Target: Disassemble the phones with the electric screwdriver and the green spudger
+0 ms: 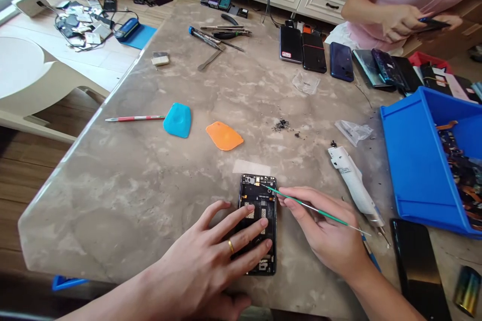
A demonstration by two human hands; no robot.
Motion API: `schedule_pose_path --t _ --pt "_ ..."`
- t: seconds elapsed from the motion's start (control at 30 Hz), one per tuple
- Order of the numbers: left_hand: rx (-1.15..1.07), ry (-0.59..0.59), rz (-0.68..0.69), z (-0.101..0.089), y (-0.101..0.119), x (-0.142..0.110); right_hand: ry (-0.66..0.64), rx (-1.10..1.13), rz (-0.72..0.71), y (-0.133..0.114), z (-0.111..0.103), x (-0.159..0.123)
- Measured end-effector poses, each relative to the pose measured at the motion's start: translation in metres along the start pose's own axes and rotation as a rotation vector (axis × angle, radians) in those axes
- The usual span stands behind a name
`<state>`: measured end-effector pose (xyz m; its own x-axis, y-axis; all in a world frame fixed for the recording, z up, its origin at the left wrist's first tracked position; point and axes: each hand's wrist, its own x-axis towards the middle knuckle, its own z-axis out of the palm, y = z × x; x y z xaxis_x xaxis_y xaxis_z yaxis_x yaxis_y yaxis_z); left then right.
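A smartphone frame [259, 193], its inside laid bare, lies flat near the table's front edge. My left hand [229, 241] rests over its lower part with fingers spread, a gold ring on one of them. Between the thumb and fingers of my right hand [326, 225] is a thin green pry tool [320, 211] with metal ends. Its tip touches or hovers just over the small parts at the top of the phone frame; I cannot tell which. A white strip [251, 167] lies just beyond the frame.
An electric screwdriver [354, 183] and a blue bin [410, 160] of parts stand to the right. Orange [225, 136] and blue [177, 120] opening picks lie ahead, with loose screws [280, 125]. Another person's hands [404, 22] hold a phone at the back right.
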<state>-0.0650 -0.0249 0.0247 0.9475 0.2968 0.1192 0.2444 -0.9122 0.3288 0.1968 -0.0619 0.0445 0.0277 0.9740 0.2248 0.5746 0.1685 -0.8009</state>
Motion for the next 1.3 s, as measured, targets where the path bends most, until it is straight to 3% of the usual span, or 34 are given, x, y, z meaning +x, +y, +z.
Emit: schedule_pose_path --t 0.43,0.63,0.87,1.07,1.3 --pt "-0.012 -0.011 0.007 0.001 -0.001 0.001 -0.017 -0.009 -0.024 -0.002 0.003 0.002" --pt "0.006 0.004 0.008 0.001 -0.001 -0.002 -0.023 -0.069 -0.112 -0.001 0.005 -0.003" --pt "-0.002 0.005 0.003 0.002 0.0 -0.002 0.15 0.138 0.287 -0.003 0.021 -0.01" --pt "-0.012 -0.016 0.007 0.003 -0.001 -0.002 0.211 0.221 0.383 -0.004 0.029 -0.009" --pt "0.007 0.018 0.004 0.004 -0.001 -0.002 0.184 0.212 0.377 -0.006 0.026 -0.005"
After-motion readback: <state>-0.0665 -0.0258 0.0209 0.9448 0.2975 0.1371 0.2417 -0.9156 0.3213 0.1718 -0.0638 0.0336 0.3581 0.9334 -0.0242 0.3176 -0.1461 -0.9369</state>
